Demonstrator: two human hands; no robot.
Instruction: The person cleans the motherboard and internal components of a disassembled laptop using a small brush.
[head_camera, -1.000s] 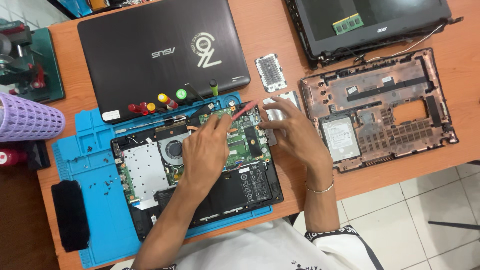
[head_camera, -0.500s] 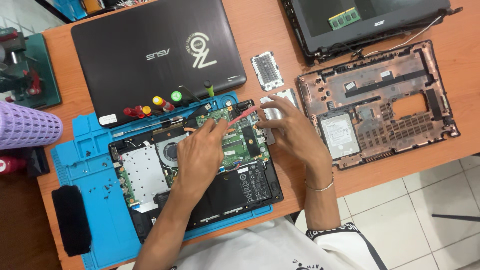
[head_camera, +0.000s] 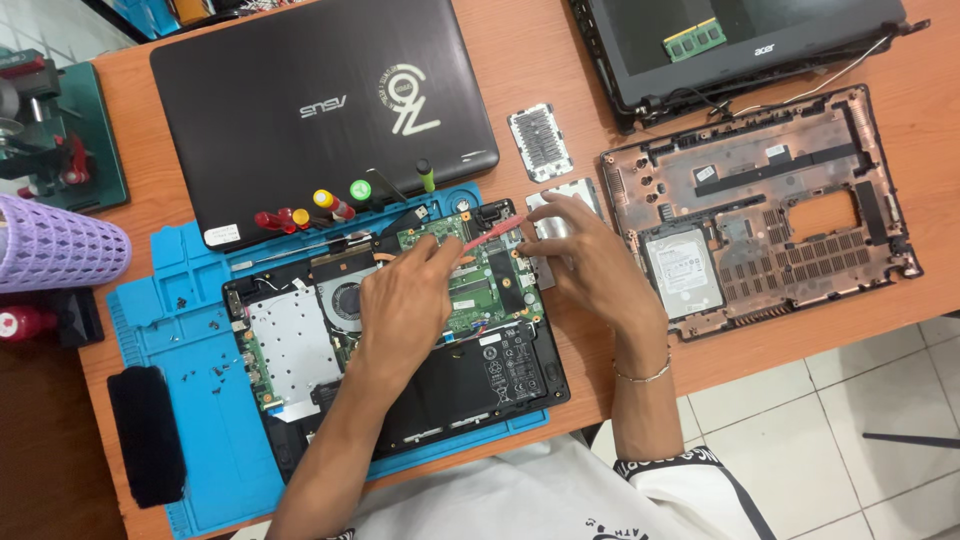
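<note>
An opened black laptop (head_camera: 500, 375) lies on a blue work mat (head_camera: 190, 330), with its green motherboard (head_camera: 485, 290), fan and battery exposed. My left hand (head_camera: 400, 305) rests over the board and pinches a thin red tool (head_camera: 492, 236) whose tip points right, toward the board's upper right corner. My right hand (head_camera: 590, 260) sits at the laptop's right edge, fingers spread, fingertips touching the board beside the tool's tip and a small silver plate (head_camera: 570, 190).
A closed black laptop (head_camera: 300, 100) lies behind the mat, with several colour-handled screwdrivers (head_camera: 330, 205) along its front edge. To the right are a stripped bottom case with a hard drive (head_camera: 760, 200), a small vented cover (head_camera: 540, 140) and another dismantled laptop (head_camera: 740, 45). A purple mesh holder (head_camera: 50, 255) is at left.
Both hands stay over the motherboard in nearly the same pose. The view has shifted slightly, and the red tool remains between my left fingers.
</note>
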